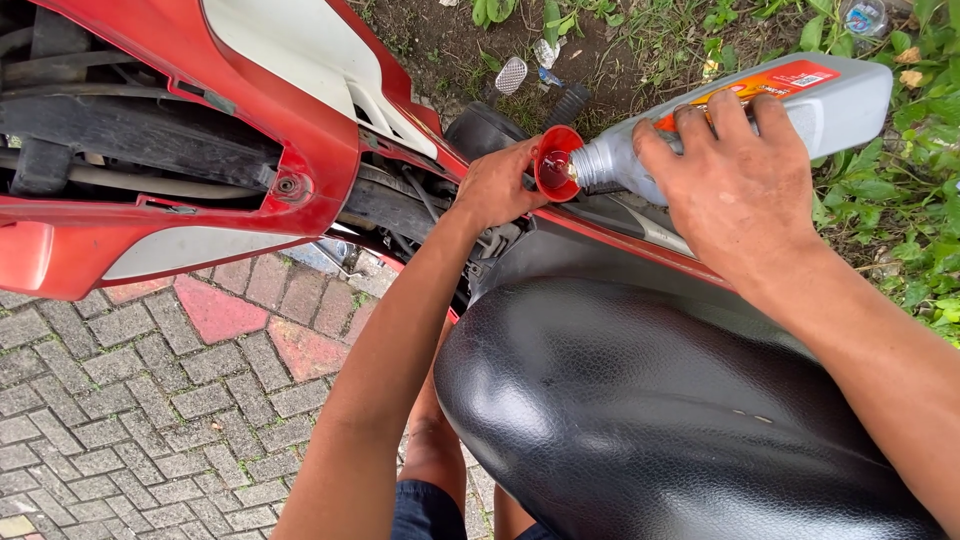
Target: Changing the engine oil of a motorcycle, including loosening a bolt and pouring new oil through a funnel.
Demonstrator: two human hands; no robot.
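Red plastic funnel [556,160], held at its rim by the left hand [497,185], whose fingers are curled around the near side of the cone. Its mouth faces the neck of a grey oil bottle [820,105], which lies tipped almost level with the neck touching the funnel's rim. The right hand [735,190] grasps the bottle from above, fingers spread over its orange label and thumb hidden below. Funnel and bottle sit over the middle of a red motor scooter [190,60], between its open red-and-white body panels and the glossy black seat [640,420] in the foreground. Both forearms reach across the seat. Grey and red paving bricks [130,400] cover the ground at lower left; bare soil and green weeds [900,190] lie beyond the scooter at upper right.
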